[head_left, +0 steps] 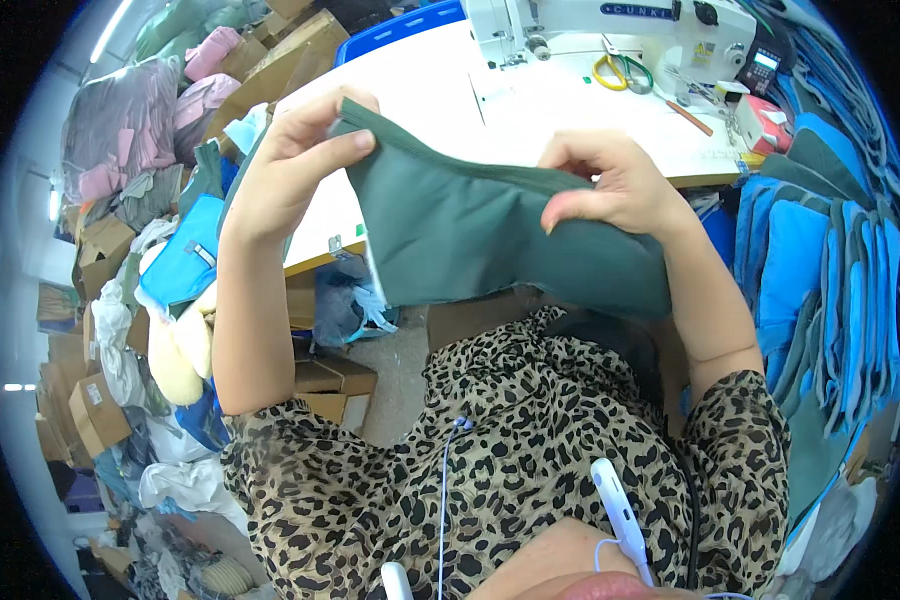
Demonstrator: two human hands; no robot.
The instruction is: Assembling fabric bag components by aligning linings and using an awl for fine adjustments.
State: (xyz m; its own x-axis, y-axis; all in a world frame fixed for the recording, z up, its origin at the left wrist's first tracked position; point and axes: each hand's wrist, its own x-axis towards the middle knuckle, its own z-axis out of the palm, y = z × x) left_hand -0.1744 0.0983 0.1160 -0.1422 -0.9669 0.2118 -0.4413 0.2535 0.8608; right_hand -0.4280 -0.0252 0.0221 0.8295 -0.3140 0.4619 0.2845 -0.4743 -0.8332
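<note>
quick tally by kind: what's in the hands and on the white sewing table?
Green fabric piece, held by left hand and right hand: 1
Sewing machine: 1
Yellow-handled scissors: 1
Pencil: 1
Total: 4; small items at the table's far right are too unclear to count.

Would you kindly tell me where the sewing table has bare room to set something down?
The white tabletop lies bare between the white sewing machine and the left hand. It is crowded by the yellow-handled scissors. Both hands grip the dark green fabric piece; the right hand pinches its upper edge.
</note>
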